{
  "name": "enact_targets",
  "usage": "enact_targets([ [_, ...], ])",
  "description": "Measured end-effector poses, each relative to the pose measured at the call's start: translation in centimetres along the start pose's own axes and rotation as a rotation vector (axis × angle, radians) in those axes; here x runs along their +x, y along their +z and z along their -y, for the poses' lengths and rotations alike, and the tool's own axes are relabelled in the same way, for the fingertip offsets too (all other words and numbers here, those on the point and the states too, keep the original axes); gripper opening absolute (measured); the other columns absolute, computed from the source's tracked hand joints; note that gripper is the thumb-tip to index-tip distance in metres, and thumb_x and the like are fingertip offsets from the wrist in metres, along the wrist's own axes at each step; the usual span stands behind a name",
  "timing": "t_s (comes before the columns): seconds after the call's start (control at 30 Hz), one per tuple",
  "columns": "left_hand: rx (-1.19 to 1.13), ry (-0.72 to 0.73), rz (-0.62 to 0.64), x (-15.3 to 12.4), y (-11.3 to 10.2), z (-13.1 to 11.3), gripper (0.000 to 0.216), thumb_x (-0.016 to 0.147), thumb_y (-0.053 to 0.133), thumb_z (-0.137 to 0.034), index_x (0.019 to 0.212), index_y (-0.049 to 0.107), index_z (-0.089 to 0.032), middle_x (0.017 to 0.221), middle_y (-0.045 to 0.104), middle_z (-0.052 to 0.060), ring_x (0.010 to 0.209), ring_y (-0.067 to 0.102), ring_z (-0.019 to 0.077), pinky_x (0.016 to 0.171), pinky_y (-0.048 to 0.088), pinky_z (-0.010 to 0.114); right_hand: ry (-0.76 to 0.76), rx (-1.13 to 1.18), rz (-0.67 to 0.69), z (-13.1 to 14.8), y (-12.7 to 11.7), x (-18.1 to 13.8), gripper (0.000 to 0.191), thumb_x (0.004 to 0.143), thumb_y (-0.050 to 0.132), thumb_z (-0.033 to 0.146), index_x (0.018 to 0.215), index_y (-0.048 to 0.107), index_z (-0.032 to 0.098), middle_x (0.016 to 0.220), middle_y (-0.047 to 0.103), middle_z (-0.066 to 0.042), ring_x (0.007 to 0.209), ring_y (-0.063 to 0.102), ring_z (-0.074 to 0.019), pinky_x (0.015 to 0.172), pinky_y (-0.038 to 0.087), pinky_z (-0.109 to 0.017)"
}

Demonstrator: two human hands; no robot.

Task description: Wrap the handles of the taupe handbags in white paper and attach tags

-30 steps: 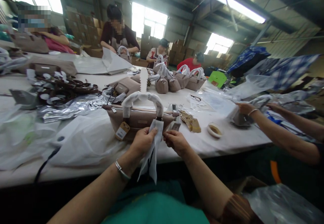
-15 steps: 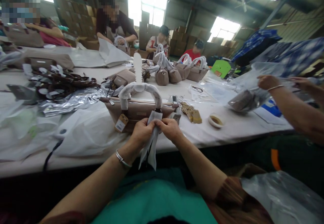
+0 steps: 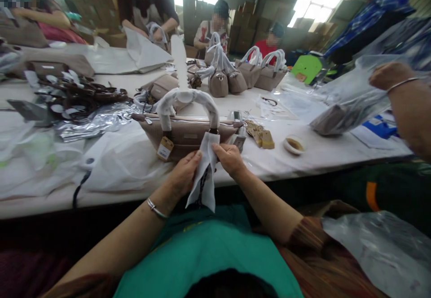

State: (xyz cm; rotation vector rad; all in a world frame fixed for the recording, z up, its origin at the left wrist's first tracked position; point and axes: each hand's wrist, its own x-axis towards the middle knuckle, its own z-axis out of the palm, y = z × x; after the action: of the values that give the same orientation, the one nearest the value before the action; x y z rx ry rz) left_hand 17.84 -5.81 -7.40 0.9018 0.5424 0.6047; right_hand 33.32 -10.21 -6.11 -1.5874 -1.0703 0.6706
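Observation:
A taupe handbag (image 3: pixel 191 129) stands upright before me at the table's front edge, its handles (image 3: pixel 185 96) wrapped in white paper. From the base of the right handle hangs a strip of white wrapping paper (image 3: pixel 206 163), with a dark cord or tassel partly showing inside it. My left hand (image 3: pixel 186 170) pinches the strip's left edge. On the right edge, my right hand (image 3: pixel 229 156) pinches it between thumb and fingers. A brown hang tag (image 3: pixel 164 148) with a white label dangles at the bag's left front.
Brown straps (image 3: pixel 77 98) are heaped at the left beside clear plastic. To the right lie cardboard tags (image 3: pixel 260 135) and a tape roll (image 3: pixel 294 145). A co-worker's hand (image 3: pixel 392 75) holds a plastic bag. More handbags (image 3: pixel 229 82) stand farther back.
My hands have moved slightly apart, and the paper strip is spread wider, showing more of the dark cord. The co-worker's hand at right has risen with the plastic. The view has tilted down.

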Motion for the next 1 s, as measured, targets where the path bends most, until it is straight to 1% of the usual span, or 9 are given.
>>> enact_targets([
  [0.1,0.023,-0.157,0.004,-2.5,-1.3,2.5,0.059,0.073,0.074,-0.062,0.098,0.066,-0.010,0.076,0.069,0.008,0.065,0.062,0.0176,0.060,0.050,0.027,-0.063,-0.070,-0.042,-0.5,0.2,0.1,0.050,0.085,0.053,0.055,0.051,0.048,0.020,0.051,0.046,0.002,0.053,0.045,-0.0117,0.051,0.034,-0.024],
  [0.23,0.042,-0.205,-0.016,-4.3,-2.0,5.1,0.053,0.072,0.080,-0.055,0.097,0.065,-0.011,0.076,0.068,0.005,0.062,0.058,0.0130,0.058,0.046,0.023,-0.059,-0.056,-0.066,-1.3,0.2,-0.5,0.052,0.086,0.054,0.058,0.052,0.047,0.020,0.052,0.044,0.003,0.054,0.043,-0.0117,0.053,0.034,-0.025],
  [0.3,0.083,-0.203,-0.021,-4.4,-2.1,5.3,0.051,0.071,0.081,-0.052,0.099,0.065,-0.011,0.078,0.067,0.005,0.061,0.057,0.0122,0.057,0.044,0.022,0.008,0.090,0.018,-2.2,0.2,-1.7,0.053,0.086,0.053,0.064,0.056,0.050,0.021,0.053,0.047,0.002,0.054,0.045,-0.0125,0.054,0.036,-0.026],
  [0.43,0.109,-0.175,-0.012,-3.9,-2.6,5.2,0.051,0.074,0.078,-0.051,0.101,0.065,-0.011,0.080,0.068,0.006,0.065,0.058,0.0138,0.060,0.045,0.023,0.222,0.493,0.286,-5.1,0.8,-5.5,0.052,0.086,0.053,0.069,0.076,0.063,0.019,0.064,0.059,-0.001,0.060,0.053,-0.0156,0.060,0.044,-0.028],
  [0.5,0.122,-0.156,0.001,-3.6,-2.8,5.5,0.051,0.075,0.077,-0.051,0.106,0.065,-0.011,0.082,0.069,0.007,0.069,0.060,0.0156,0.064,0.047,0.024,0.276,0.575,0.333,-6.3,1.4,-7.3,0.049,0.084,0.059,0.067,0.086,0.067,0.018,0.067,0.061,-0.001,0.061,0.053,-0.0154,0.061,0.044,-0.029],
  [0.67,0.295,-0.115,-0.023,-3.6,-2.9,6.2,0.052,0.078,0.072,-0.053,0.110,0.066,-0.012,0.076,0.068,0.005,0.060,0.056,0.0141,0.056,0.042,0.023,0.250,0.508,0.311,-6.2,2.8,-8.5,0.038,0.081,0.069,0.056,0.084,0.068,0.018,0.063,0.055,0.003,0.056,0.045,-0.0111,0.055,0.039,-0.025],
  [0.8,0.389,-0.066,-0.037,-4.2,-2.9,5.6,0.047,0.078,0.073,-0.047,0.110,0.068,-0.013,0.079,0.068,0.004,0.063,0.055,0.0133,0.057,0.041,0.022,0.230,0.393,0.204,-5.2,3.5,-7.8,0.031,0.081,0.069,0.048,0.077,0.064,0.018,0.059,0.051,0.004,0.054,0.044,-0.0116,0.051,0.037,-0.024],
  [0.9,0.249,-0.095,0.001,-4.6,-3.0,4.9,0.047,0.072,0.077,-0.045,0.105,0.071,-0.012,0.081,0.070,0.006,0.068,0.058,0.0155,0.063,0.044,0.024,0.173,0.320,0.135,-5.1,3.8,-7.6,0.025,0.082,0.066,0.042,0.076,0.066,0.017,0.063,0.054,0.003,0.060,0.047,-0.0130,0.057,0.040,-0.025],
  [1.0,0.062,-0.144,0.016,-4.6,-2.9,4.7,0.054,0.074,0.070,-0.056,0.102,0.072,-0.010,0.083,0.071,0.010,0.073,0.062,0.0197,0.067,0.047,0.028,0.102,0.222,0.092,-5.3,3.8,-7.5,0.025,0.082,0.064,0.040,0.073,0.066,0.017,0.066,0.057,0.001,0.064,0.050,-0.0146,0.061,0.041,-0.026],
])
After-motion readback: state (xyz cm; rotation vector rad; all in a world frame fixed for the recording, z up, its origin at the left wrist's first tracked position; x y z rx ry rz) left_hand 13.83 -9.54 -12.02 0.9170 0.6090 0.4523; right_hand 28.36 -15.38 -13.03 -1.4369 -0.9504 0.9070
